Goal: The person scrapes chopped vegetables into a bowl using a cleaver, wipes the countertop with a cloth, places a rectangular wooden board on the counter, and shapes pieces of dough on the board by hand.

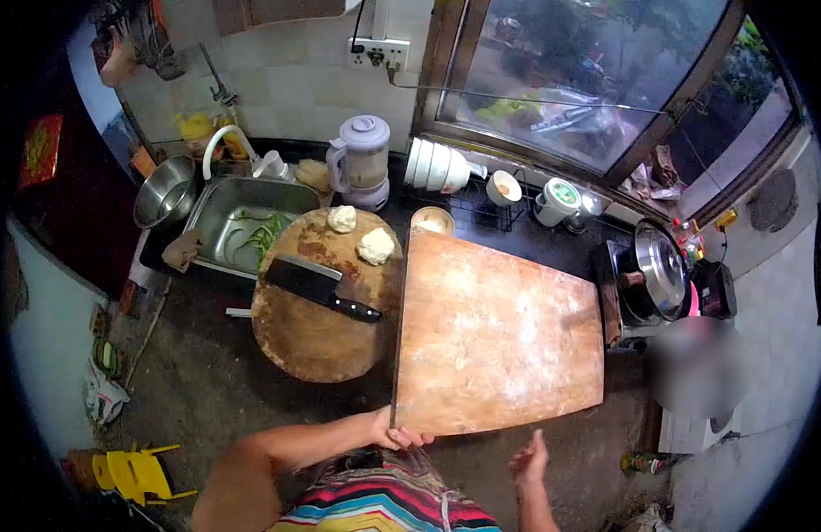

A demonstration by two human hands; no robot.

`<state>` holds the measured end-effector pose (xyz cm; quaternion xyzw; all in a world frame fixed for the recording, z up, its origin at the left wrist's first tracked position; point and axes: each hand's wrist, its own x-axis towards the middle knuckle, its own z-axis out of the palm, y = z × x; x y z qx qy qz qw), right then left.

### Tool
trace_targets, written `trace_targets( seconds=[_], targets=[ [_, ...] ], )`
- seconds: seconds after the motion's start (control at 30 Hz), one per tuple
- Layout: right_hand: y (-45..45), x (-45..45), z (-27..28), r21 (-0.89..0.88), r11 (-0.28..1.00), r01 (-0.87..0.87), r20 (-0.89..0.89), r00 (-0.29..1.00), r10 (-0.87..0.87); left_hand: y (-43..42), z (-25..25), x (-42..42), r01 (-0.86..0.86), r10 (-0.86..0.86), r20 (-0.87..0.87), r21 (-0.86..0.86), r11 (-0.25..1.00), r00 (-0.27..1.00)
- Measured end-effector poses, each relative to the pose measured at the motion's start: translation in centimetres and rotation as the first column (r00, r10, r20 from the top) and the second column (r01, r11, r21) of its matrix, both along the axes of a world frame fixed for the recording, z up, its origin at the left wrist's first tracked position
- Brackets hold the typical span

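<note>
My left hand [400,432] grips the near left corner of a large wooden board [499,337] dusted with white flour. My right hand [529,459] is just below the board's near edge, apart from it, with its fingers spread and nothing in them. Left of the board is a round chopping block [317,350]. On the block lie a black cleaver [306,281] and two lumps of dough, one [341,219] near the back and the other [375,246] closer to the board.
A sink [211,213] with greens and a steel bowl [165,193] are at the back left. Behind the board stand a blender [363,155], stacked bowls [435,166] and a lidded cup [559,201]. A lidded pot [660,266] sits on the stove at right.
</note>
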<state>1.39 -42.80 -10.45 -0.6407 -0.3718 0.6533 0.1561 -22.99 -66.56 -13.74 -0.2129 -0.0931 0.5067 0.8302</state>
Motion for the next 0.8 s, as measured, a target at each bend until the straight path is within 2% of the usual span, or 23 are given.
trace_targets(
  seconds=[0.03, 0.07, 0.1, 0.17, 0.2, 0.27, 0.3, 0.33, 0.37, 0.4, 0.43, 0.5, 0.57, 0.6, 0.73, 0.8],
  targets=[
    [-0.8, 0.2, -1.1, -0.230, 0.969, -0.086, -0.180, 0.983, 0.045, 0.2, 0.0, 0.0, -0.005, 0.005, -0.003, 0.012, 1.000, 1.000],
    [-2.6, -1.6, -1.2, -0.274, 0.958, -0.088, -0.299, 0.954, 0.002, 0.5, 0.0, 0.0, -0.011, 0.011, -0.005, 0.023, 1.000, 1.000],
    [-2.4, -2.4, -3.4, -0.384, 0.892, -0.240, -0.632, 0.772, -0.064, 0.6, -0.1, 0.1, -0.012, 0.012, -0.004, -0.001, 1.000, 1.000],
    [-4.0, -7.7, -1.5, -0.380, 0.904, -0.194, -0.760, 0.623, -0.186, 0.6, -0.3, 0.3, -0.012, 0.012, -0.006, -0.055, 0.998, 1.000],
    [-4.2, -8.4, -1.7, -0.387, 0.911, -0.145, -0.723, 0.660, -0.203, 0.5, -1.6, 0.6, -0.055, 0.051, 0.071, 0.061, 0.997, 0.996],
    [-4.5, -9.4, -2.4, -0.392, 0.919, -0.041, -0.642, 0.728, -0.241, -0.4, -1.7, 0.0, -0.059, 0.038, -0.204, -0.099, 0.993, 0.978],
    [-4.5, -9.4, -2.6, -0.401, 0.915, -0.043, -0.634, 0.734, -0.244, -0.8, -1.8, -0.1, -0.074, 0.013, -0.331, -0.171, 0.982, 0.943],
    [-4.4, -9.2, -2.9, -0.408, 0.912, -0.042, -0.626, 0.740, -0.246, -2.0, -2.5, 0.2, -0.255, 0.118, -0.489, -0.225, 0.940, 0.864],
    [-4.1, -9.2, -3.0, -0.411, 0.910, -0.042, -0.622, 0.744, -0.247, -3.7, -3.4, 0.7, -0.435, 0.195, -0.640, -0.240, 0.868, 0.743],
    [-4.0, -9.3, -2.8, -0.392, 0.919, -0.053, -0.630, 0.743, -0.225, -6.4, -4.5, 0.7, -0.641, 0.239, -0.730, -0.336, 0.690, 0.640],
    [-4.2, -9.5, -2.6, -0.371, 0.926, -0.064, -0.638, 0.743, -0.205, -8.7, -5.5, 0.2, -0.803, 0.243, -0.814, -0.384, 0.456, 0.527],
    [-4.3, -9.3, -2.3, -0.356, 0.933, -0.049, -0.615, 0.764, -0.194, -10.0, -4.8, -1.1, -0.890, 0.398, -0.797, -0.410, 0.198, 0.455],
    [-4.6, -9.5, -2.0, -0.360, 0.933, -0.006, -0.566, 0.796, -0.213, -10.2, -4.1, -2.4, -0.961, 0.442, -0.854, -0.231, 0.151, 0.275],
    [-4.7, -9.5, -1.8, -0.360, 0.933, -0.012, -0.578, 0.787, -0.214, -10.2, -4.4, -3.0, -0.974, 0.505, -0.833, -0.197, 0.111, 0.226],
    [-4.3, -9.3, -2.4, -0.382, 0.923, -0.043, -0.628, 0.744, -0.226, -10.6, -5.6, -3.7, -0.973, 0.529, -0.822, -0.230, 0.029, 0.211],
    [-3.7, -8.7, -3.3, -0.393, 0.919, -0.036, -0.621, 0.748, -0.236, -11.2, -5.0, -4.1, -0.941, 0.512, -0.816, -0.336, -0.043, 0.268]
  ],
)
